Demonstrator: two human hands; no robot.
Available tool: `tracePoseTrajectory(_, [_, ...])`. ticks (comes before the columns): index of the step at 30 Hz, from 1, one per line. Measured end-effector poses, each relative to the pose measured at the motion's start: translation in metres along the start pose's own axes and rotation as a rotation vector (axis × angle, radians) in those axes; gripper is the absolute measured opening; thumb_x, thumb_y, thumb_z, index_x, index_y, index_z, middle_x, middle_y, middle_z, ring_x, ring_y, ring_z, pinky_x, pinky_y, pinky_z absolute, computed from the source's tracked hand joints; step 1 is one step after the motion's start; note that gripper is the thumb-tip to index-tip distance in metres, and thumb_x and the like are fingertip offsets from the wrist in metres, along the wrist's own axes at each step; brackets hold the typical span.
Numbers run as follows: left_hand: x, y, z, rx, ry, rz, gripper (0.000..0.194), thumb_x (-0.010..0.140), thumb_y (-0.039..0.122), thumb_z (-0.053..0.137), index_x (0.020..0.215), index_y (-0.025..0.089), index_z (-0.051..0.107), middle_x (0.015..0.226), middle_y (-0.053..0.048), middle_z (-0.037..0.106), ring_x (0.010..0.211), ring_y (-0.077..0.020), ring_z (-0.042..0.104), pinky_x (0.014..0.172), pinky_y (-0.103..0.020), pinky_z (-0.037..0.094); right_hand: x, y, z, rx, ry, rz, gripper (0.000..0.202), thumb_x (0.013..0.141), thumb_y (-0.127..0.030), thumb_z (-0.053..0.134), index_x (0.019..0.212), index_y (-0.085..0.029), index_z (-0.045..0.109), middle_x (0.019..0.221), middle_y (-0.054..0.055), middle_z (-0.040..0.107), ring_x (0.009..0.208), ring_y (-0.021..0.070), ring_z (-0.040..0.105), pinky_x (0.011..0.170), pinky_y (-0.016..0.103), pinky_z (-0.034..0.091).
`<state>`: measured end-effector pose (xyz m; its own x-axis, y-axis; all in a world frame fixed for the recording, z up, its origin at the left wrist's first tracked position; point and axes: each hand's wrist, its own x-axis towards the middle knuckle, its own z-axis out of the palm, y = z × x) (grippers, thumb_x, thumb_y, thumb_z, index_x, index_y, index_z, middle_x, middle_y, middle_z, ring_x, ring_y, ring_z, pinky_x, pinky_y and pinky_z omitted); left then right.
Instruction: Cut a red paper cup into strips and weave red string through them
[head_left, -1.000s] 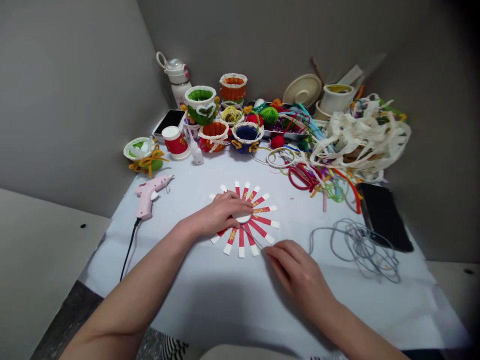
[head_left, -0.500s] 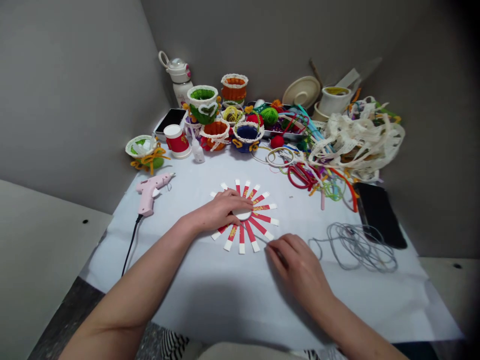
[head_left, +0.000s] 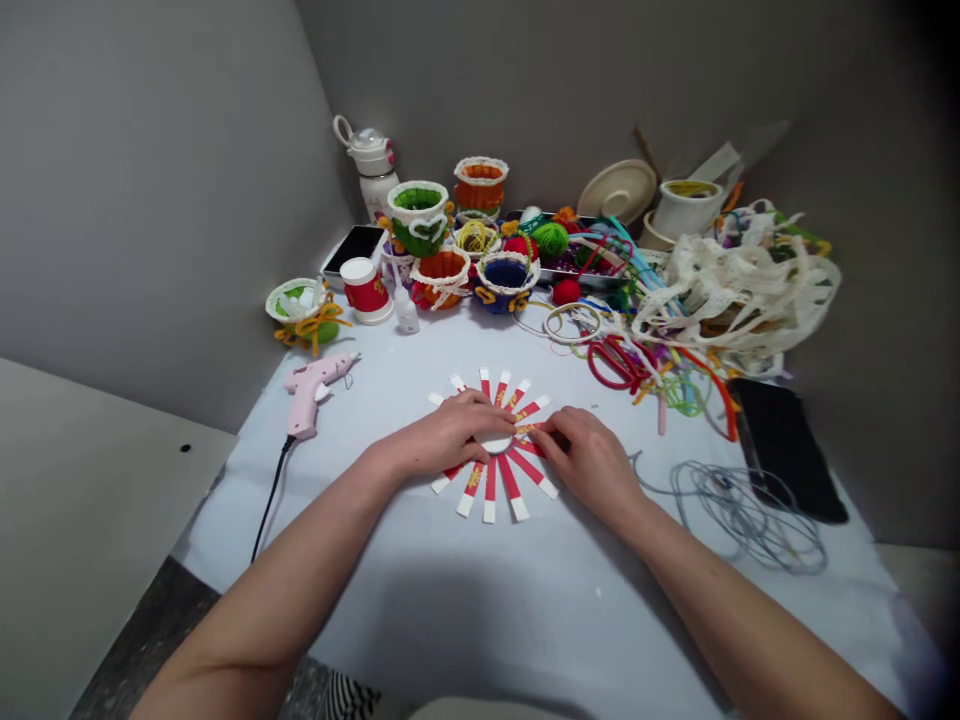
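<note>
A paper cup, cut into red and white strips, lies fanned out flat around its white round base. My left hand rests over its left side, thumb and fingers curved about the base and holding it. My right hand is closed in a pinch at the right-hand strips, with the grey cord running toward it from a loose coil. The cord between the fingertips is mostly hidden.
A pink glue gun with a black cable lies left. Behind stand small woven baskets, a red paper cup and a glue bottle. Red scissors, white lace and a black phone are on the right.
My right hand has moved up and away from me, from below the strips to their right side, carrying the cord. My left hand stays on the cup. The view has shifted slightly.
</note>
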<state>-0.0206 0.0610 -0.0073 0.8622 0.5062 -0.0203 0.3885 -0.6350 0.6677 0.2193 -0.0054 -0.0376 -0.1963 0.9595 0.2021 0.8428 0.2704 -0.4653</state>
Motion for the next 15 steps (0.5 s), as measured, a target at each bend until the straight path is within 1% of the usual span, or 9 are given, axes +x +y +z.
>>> tracePoseTrajectory(3, [-0.002,0.002,0.000,0.026,0.000,0.000,0.049,0.090,0.010,0.063,0.135,0.027,0.062,0.148,-0.005,0.058,0.133,-0.0265,0.046,0.116,-0.048,0.034,-0.002,0.000,0.001,0.028,0.019,-0.005,0.022,0.097,-0.029,0.059,0.077,-0.020,0.058,0.077,0.004,0.062,0.075,0.0205,0.056,0.070,0.032,0.040])
tracePoseTrajectory(6, [-0.003,0.006,0.005,0.044,0.070,-0.006,0.044,0.089,0.021,0.070,0.132,0.024,0.064,0.153,-0.011,0.049,0.139,-0.0301,0.043,0.116,-0.051,0.034,-0.003,0.000,0.001,0.037,0.033,-0.006,0.020,0.097,-0.029,0.058,0.078,-0.020,0.059,0.077,0.004,0.062,0.076,0.0204,0.057,0.070,0.032,0.041])
tracePoseTrajectory(8, [-0.001,0.010,0.010,0.047,0.143,-0.029,0.037,0.087,0.028,0.074,0.124,0.021,0.067,0.146,-0.013,0.052,0.134,-0.0308,0.047,0.112,-0.048,0.039,-0.004,-0.001,0.002,0.041,0.038,-0.012,0.020,0.097,-0.029,0.058,0.080,-0.020,0.060,0.078,0.004,0.063,0.076,0.0205,0.057,0.071,0.032,0.042])
tracePoseTrajectory(10, [0.001,0.014,0.014,0.058,0.183,-0.055,0.029,0.088,0.029,0.075,0.115,0.021,0.068,0.130,-0.011,0.058,0.123,-0.0287,0.052,0.106,-0.045,0.043,-0.005,-0.001,0.001,0.050,0.051,-0.023,0.020,0.098,-0.029,0.057,0.080,-0.020,0.061,0.078,0.005,0.064,0.076,0.0204,0.058,0.071,0.033,0.043])
tracePoseTrajectory(12, [0.004,0.017,0.017,0.067,0.173,-0.077,0.025,0.088,0.025,0.075,0.112,0.022,0.067,0.120,-0.009,0.061,0.116,-0.0270,0.053,0.102,-0.043,0.045,-0.005,-0.001,0.000,0.055,0.075,-0.027,0.021,0.099,-0.030,0.056,0.081,-0.020,0.063,0.078,0.005,0.064,0.076,0.0205,0.059,0.071,0.033,0.044])
tracePoseTrajectory(15, [0.006,0.018,0.018,0.056,0.143,-0.070,0.027,0.088,0.022,0.075,0.113,0.022,0.065,0.120,-0.008,0.063,0.117,-0.0272,0.053,0.102,-0.044,0.045,-0.007,0.000,-0.002,0.057,0.096,-0.025,0.020,0.099,-0.031,0.056,0.085,-0.020,0.066,0.078,0.005,0.064,0.078,0.0208,0.059,0.072,0.033,0.044])
